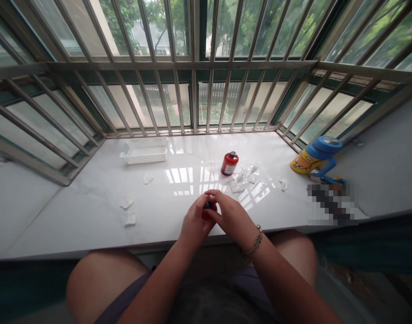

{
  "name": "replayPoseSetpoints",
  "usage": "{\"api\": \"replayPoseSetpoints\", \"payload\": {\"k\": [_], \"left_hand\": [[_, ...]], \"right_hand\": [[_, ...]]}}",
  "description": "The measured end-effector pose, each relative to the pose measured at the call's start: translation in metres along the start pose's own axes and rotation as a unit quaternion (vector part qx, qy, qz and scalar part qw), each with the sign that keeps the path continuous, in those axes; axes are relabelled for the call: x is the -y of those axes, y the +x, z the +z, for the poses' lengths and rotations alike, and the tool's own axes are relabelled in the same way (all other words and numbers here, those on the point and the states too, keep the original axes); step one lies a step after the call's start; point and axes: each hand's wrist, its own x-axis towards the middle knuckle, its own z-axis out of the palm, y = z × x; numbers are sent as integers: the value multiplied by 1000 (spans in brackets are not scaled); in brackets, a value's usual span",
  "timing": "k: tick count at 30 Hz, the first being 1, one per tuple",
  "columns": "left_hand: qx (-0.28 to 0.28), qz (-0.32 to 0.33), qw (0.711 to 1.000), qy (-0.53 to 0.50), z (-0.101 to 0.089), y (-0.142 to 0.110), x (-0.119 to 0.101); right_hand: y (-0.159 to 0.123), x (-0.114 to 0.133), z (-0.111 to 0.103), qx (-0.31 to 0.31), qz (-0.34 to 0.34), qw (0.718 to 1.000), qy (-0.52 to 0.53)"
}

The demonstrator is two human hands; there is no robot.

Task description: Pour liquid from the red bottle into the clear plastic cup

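A small red bottle [206, 215] with a dark top is held close to the counter's front edge. My left hand [193, 224] wraps round its body from the left. My right hand [233, 215] curls over from the right, its thumb and fingers closed at the bottle's dark top. Much of the bottle is hidden behind my fingers. Just beyond my hands a second red bottle [229, 165] stands upright, with a black top and a pale label. Crumpled clear plastic wrappers [242, 179] lie beside it.
A white plastic basket [145, 155] sits at the back left. Several crumpled white tissues lie about, one being a tissue [130, 219] at left. A blue and yellow drinking mug [314, 157] stands at right, near a blurred-out item [332, 204]. Metal window bars [192, 101] close off the white counter [91, 211].
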Motion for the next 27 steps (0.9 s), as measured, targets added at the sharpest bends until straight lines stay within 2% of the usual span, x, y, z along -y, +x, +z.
{"api": "replayPoseSetpoints", "payload": {"k": [5,11,16,22,27], "left_hand": [[11,25,1000,-7,-1,-2,3],[21,-10,1000,-18,-3,-4,2],[11,-58,997,-43,0,-6,5],[-6,-15,999,-36,2,-6,9],[2,-36,999,-41,2,-7,9]], "right_hand": [[-6,-3,10,-41,37,998,8],[-14,-3,20,-115,56,992,11],[-19,-4,24,-116,61,989,71],[-19,-5,28,-126,63,986,87],[-25,-2,28,-148,105,982,47]]}}
